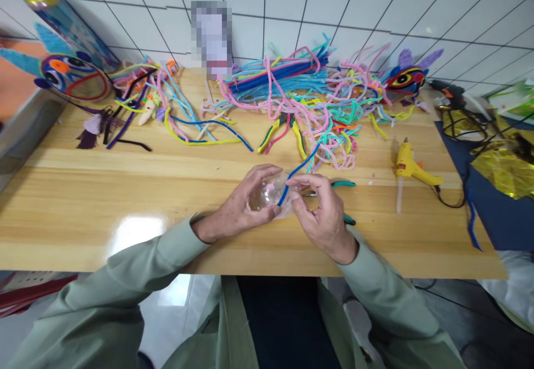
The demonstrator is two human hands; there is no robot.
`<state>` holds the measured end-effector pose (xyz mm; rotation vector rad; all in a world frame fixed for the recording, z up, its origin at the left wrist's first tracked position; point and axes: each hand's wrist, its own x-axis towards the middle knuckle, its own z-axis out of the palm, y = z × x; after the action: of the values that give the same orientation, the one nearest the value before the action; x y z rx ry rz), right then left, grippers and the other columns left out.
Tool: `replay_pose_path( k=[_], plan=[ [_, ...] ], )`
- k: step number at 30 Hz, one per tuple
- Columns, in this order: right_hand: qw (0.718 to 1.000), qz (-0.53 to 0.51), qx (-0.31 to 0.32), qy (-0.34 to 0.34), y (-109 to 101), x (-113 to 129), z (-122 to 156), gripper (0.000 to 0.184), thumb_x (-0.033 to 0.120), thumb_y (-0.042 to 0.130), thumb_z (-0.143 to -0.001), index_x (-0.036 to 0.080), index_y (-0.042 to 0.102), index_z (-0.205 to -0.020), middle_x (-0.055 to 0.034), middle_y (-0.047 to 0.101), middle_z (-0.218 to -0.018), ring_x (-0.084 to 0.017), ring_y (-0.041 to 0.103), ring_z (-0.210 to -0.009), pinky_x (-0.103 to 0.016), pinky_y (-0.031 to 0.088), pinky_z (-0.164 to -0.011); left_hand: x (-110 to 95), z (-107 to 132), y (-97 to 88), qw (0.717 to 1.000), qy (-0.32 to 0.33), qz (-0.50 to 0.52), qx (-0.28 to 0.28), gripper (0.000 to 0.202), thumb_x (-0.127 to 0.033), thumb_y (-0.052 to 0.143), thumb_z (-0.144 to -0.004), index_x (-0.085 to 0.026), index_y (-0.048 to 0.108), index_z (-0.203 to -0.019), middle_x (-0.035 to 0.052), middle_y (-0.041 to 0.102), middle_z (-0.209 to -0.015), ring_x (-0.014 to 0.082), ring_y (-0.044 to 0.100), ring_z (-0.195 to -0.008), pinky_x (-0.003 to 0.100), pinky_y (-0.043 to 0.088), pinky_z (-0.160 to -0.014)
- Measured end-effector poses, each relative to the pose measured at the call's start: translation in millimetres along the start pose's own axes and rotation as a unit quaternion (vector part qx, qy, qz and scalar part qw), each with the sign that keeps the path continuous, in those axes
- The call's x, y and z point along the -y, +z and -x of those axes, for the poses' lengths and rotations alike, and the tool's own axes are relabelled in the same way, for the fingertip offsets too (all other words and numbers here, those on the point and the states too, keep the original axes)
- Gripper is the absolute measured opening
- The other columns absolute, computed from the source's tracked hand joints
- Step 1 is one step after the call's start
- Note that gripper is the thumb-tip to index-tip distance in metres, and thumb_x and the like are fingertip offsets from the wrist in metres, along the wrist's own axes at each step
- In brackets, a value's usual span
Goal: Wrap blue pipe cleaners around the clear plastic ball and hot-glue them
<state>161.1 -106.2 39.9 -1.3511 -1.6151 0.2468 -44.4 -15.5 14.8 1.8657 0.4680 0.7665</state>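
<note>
My left hand (250, 202) is wrapped round a clear plastic piece (269, 193), rounded like the end of a bottle, above the middle of the table. My right hand (319, 210) pinches a blue pipe cleaner (301, 167) with thumb and forefinger. Its lower end lies against the plastic near my left thumb, and the other end sticks up towards the back. Under and beside my right hand lie pliers with teal handles (344, 183), partly hidden by the hand. Yellow-and-black handled pliers (299, 139) rest further back by the pile.
A heap of coloured pipe cleaners (283, 77) lies along the tiled wall. A yellow glue gun (411, 166) with its cord lies to the right, a black glue gun (448, 92) behind it. Decorated masks stand at left (75, 77) and right (404, 79), near a tall can (67, 24).
</note>
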Motion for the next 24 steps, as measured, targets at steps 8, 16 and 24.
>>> replay_pose_path(
  k=[8,16,24],
  plan=[
    [1.000,0.004,-0.016,-0.005,1,-2,-1,0.024,0.013,0.068,-0.101,0.028,0.065,-0.119,-0.0043,0.084,-0.108,-0.022,0.081,-0.095,-0.039,0.069,-0.086,8,-1,-5.1,0.999,0.012,0.025,0.034,0.072,-0.054,0.083,-0.098,-0.033,0.053,-0.160,0.0162,0.049,-0.165,0.0384,0.044,-0.162,0.063,0.041,-0.135],
    [1.000,0.006,-0.018,-0.001,3,-6,-1,0.019,0.017,0.067,-0.104,0.028,0.065,-0.119,-0.0049,0.084,-0.108,-0.023,0.082,-0.096,-0.040,0.070,-0.084,-1,1,-7.8,0.993,-0.070,0.085,0.039,0.051,-0.049,0.066,-0.110,-0.038,0.056,-0.159,0.0100,0.050,-0.165,0.0317,0.046,-0.161,0.055,0.040,-0.137],
    [1.000,0.007,-0.012,-0.009,2,-4,-3,0.022,0.016,0.068,-0.102,0.029,0.065,-0.120,-0.0044,0.084,-0.109,-0.023,0.082,-0.097,-0.041,0.069,-0.084,5,-1,-1.4,0.989,-0.072,0.132,0.011,0.064,-0.060,0.083,-0.097,-0.035,0.063,-0.152,0.0106,0.055,-0.159,0.0317,0.052,-0.156,0.051,0.044,-0.133]
  ],
)
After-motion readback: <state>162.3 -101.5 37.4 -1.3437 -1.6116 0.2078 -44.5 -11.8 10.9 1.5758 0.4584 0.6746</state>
